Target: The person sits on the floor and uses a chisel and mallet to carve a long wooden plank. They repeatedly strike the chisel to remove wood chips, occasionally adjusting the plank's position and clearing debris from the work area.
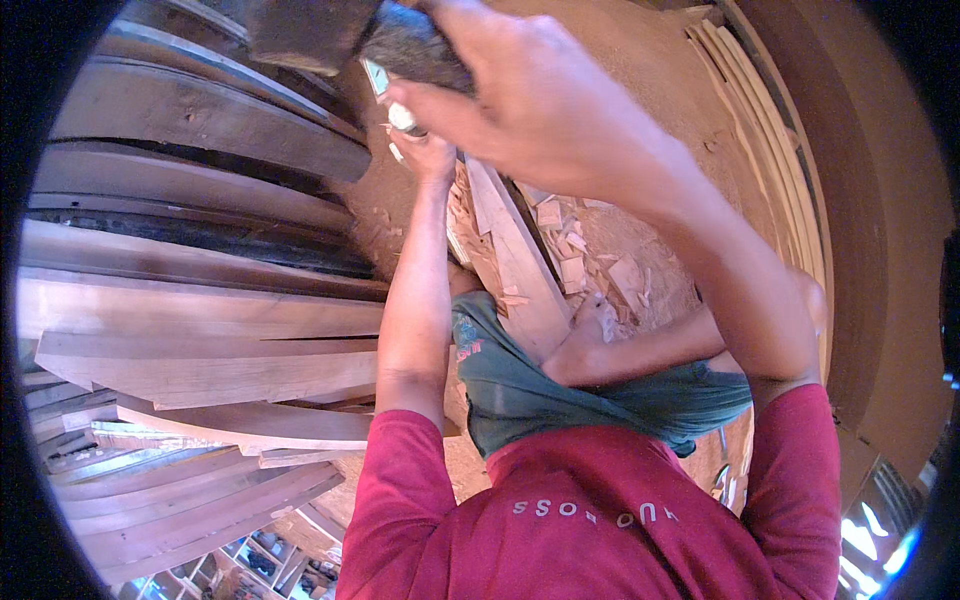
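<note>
High in the view, close to the camera, my right hand [520, 85] is closed around a dark, thick, mallet-like tool [415, 48]. A large dark block [310, 32] beside it is cut off by the top edge; I cannot tell whether it is the tool's head. Below and partly behind it, my left hand [428, 155] is closed on a slim tool with a pale rounded end [402, 117]. The rest of that tool is hidden. Under both hands a pale wooden plank [520, 260] runs toward my lap.
Wood chips and offcuts [575, 250] lie right of the plank by my bare foot [600, 315]. Stacked boards [210, 300] crowd the left side. Long thin strips [770, 130] stand along the right, next to a brown wall [870, 200]. My bent leg [640, 350] borders the plank.
</note>
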Demonstrator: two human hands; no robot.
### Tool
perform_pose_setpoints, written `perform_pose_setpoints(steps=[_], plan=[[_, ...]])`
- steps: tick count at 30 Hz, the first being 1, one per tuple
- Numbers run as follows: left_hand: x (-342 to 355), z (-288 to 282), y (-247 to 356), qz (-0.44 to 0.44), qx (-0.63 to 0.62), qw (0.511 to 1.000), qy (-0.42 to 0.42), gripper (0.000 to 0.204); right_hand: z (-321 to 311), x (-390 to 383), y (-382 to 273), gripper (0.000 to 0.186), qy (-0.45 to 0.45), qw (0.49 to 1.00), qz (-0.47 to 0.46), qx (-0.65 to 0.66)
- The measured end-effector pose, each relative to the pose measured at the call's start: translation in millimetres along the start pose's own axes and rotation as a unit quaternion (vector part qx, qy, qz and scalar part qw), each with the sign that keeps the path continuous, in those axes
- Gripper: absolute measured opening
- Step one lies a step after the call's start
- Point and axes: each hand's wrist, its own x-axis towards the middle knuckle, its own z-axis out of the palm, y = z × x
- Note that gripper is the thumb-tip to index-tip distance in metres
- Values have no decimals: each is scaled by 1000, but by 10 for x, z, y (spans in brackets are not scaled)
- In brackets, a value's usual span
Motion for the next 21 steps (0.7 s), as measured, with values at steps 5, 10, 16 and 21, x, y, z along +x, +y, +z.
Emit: perform_pose_setpoints(steps=[5,10,16,21], plan=[[27,132,99,-48,-63,997,-4,29,251,-180,501,31,-184,965,119,-144],[30,55,-22,-127,-51,987,89,34,-84,14,-11,33,-81,994,58,-36],[-69,207,67,-57,-53,997,-14,36,21,-20,108,37,48,997,-24,-50],[64,207,178,-110,23,993,-29,41,-22,-42,511,40,-188,963,151,-119]])
